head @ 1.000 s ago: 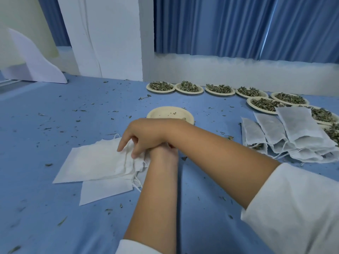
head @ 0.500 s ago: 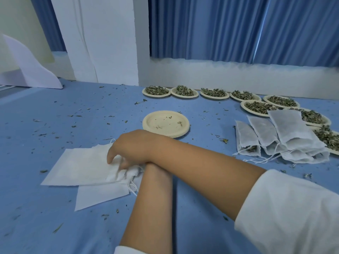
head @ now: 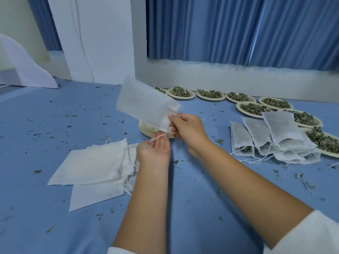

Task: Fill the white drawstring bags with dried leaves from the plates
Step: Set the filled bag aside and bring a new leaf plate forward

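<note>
The empty bag (head: 145,105) is held in the air at the centre of the frame, above an emptied plate (head: 145,130). It looks featherweight and limp, a thin, slightly see-through white fabric that will fold and flutter. It is best taken at the hemmed mouth, where the drawstring (head: 157,138) gathers it. The right hand (head: 187,131) has its grip clamped there, thumb and fingers pinching the mouth's corner. The left hand (head: 156,151), palm up just below, has the drawstring across its fingers; I cannot tell whether its grip is closed on the string. The bag is flat and rectangular, tilted towards the upper left. Spare bags (head: 91,162) lie stacked at lower left on the blue worktop (head: 55,116). Filled bags (head: 275,136) and plates of leaves (head: 253,109) sit at right.
</note>
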Available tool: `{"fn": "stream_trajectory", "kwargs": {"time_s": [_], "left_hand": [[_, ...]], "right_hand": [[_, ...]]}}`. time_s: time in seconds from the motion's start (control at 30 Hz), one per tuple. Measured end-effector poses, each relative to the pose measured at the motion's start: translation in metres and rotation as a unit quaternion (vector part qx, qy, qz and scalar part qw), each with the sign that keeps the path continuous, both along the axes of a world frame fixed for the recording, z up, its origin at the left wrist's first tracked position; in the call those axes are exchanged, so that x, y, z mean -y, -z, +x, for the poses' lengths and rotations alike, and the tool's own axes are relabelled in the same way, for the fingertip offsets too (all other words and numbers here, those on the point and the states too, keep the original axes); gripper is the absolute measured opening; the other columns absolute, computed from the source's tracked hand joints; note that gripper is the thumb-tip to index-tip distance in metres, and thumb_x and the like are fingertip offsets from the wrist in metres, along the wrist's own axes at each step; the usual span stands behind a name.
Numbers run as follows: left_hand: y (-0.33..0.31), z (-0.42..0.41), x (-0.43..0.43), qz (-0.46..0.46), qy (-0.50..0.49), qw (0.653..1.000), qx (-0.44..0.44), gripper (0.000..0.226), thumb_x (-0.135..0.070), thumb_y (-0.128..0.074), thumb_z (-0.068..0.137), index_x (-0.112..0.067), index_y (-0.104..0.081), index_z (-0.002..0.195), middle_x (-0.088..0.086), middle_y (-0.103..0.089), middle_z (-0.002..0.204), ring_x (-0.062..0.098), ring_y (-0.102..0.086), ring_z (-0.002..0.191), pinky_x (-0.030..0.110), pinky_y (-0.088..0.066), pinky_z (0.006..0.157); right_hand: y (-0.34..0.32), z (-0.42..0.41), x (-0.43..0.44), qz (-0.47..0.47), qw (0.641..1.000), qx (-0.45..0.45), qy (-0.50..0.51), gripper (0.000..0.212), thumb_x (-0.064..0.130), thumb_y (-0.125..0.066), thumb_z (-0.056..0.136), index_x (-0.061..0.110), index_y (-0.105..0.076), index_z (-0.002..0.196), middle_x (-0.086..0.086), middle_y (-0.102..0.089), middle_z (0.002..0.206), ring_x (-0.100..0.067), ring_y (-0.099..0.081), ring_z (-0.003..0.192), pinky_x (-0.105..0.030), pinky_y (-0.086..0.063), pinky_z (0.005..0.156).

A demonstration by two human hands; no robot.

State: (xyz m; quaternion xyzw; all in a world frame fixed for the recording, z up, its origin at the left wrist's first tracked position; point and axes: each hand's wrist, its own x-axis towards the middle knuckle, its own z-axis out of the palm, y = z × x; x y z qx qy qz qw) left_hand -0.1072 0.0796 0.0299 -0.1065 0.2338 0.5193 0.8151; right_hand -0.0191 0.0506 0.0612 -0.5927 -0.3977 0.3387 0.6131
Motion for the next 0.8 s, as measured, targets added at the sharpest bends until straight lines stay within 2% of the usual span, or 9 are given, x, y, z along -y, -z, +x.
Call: {"fn": "stream_trajectory", "kwargs": {"time_s": [0.1,0.2,0.3,0.37,0.47,0.5,0.67,0.73,0.8], "left_hand": [[0.002,0.006,0.004,0.027,0.031,0.999,0.018,0.047,-0.037,-0.03,0.104,0.003,-0.053,0.109,0.016,-0.06,0.098,0.028,-0.061,0.096,0.042,-0.047,0.091],[0.001,0.016,0.01,0.01,0.029,0.998,-0.05,0.035,-0.028,-0.03,0.105,-0.003,-0.054,0.102,0.007,-0.054,0.087,0.016,-0.054,0.072,0.032,-0.05,0.082],[0.0,0.023,0.016,0.044,0.027,0.989,-0.14,0.028,-0.009,-0.029,0.102,-0.006,-0.051,0.086,0.001,-0.038,0.069,0.007,-0.033,0.045,0.015,-0.038,0.042],[-0.003,0.03,0.022,0.122,0.058,0.956,-0.26,0.02,-0.006,-0.041,0.098,-0.009,-0.05,0.08,-0.001,-0.036,0.063,0.006,-0.026,0.035,0.015,-0.023,0.032],[-0.005,0.043,0.037,0.295,0.107,0.806,-0.501,0.005,-0.016,-0.061,0.09,-0.015,-0.056,0.089,-0.002,-0.047,0.071,0.007,-0.04,0.045,0.018,-0.031,0.038],[-0.004,0.047,0.041,0.346,0.114,0.749,-0.553,0.012,-0.018,-0.064,0.087,-0.019,-0.059,0.097,-0.003,-0.052,0.079,0.006,-0.047,0.053,0.017,-0.037,0.043],[0.011,0.057,0.053,0.534,0.149,0.493,-0.67,0.02,-0.025,-0.074,0.081,-0.022,-0.069,0.099,-0.013,-0.062,0.095,-0.001,-0.059,0.086,0.002,-0.038,0.063],[0.013,0.058,0.057,0.557,0.134,0.433,-0.696,0.014,-0.033,-0.074,0.082,-0.025,-0.071,0.094,-0.017,-0.066,0.093,-0.006,-0.057,0.083,0.003,-0.036,0.065],[0.014,0.06,0.063,0.572,0.123,0.396,-0.708,0.007,-0.034,-0.069,0.087,-0.027,-0.074,0.087,-0.018,-0.07,0.089,-0.008,-0.057,0.073,0.006,-0.036,0.06]], "right_hand": [[0.011,0.019,0.022,-0.022,0.998,-0.056,0.022,0.022,0.016,-0.063,0.093,0.007,-0.065,0.073,-0.001,-0.063,0.063,-0.005,-0.055,0.048,-0.016,-0.049,0.052],[0.019,0.034,0.04,-0.025,0.987,-0.153,0.038,0.017,0.014,-0.064,0.093,0.006,-0.064,0.077,-0.004,-0.066,0.065,-0.007,-0.057,0.047,-0.018,-0.051,0.051],[0.023,0.049,0.056,-0.04,0.985,-0.16,0.041,0.017,0.016,-0.063,0.093,0.006,-0.064,0.079,-0.004,-0.067,0.064,-0.008,-0.056,0.047,-0.019,-0.051,0.05],[0.027,0.058,0.065,-0.06,0.988,-0.135,0.036,0.018,0.018,-0.064,0.093,0.006,-0.064,0.079,-0.003,-0.066,0.063,-0.008,-0.056,0.047,-0.019,-0.05,0.05],[0.036,0.069,0.077,-0.088,0.989,-0.115,0.024,0.02,0.018,-0.063,0.094,0.007,-0.062,0.077,-0.002,-0.063,0.059,-0.008,-0.052,0.045,-0.018,-0.048,0.047],[0.038,0.073,0.08,-0.094,0.989,-0.112,0.024,0.021,0.019,-0.062,0.094,0.008,-0.061,0.077,-0.002,-0.062,0.058,-0.008,-0.05,0.044,-0.018,-0.046,0.045],[0.037,0.094,0.092,-0.139,0.989,-0.046,0.005,0.024,0.025,-0.061,0.093,0.013,-0.06,0.073,0.0,-0.051,0.053,-0.011,-0.038,0.043,-0.019,-0.032,0.04],[0.034,0.102,0.098,-0.152,0.988,-0.014,-0.01,0.025,0.027,-0.06,0.093,0.013,-0.062,0.073,0.0,-0.051,0.054,-0.011,-0.037,0.043,-0.02,-0.032,0.039],[0.03,0.109,0.103,-0.174,0.982,0.069,-0.009,0.032,0.033,-0.057,0.095,0.012,-0.069,0.075,0.001,-0.054,0.052,-0.011,-0.042,0.041,-0.021,-0.036,0.042]]}}
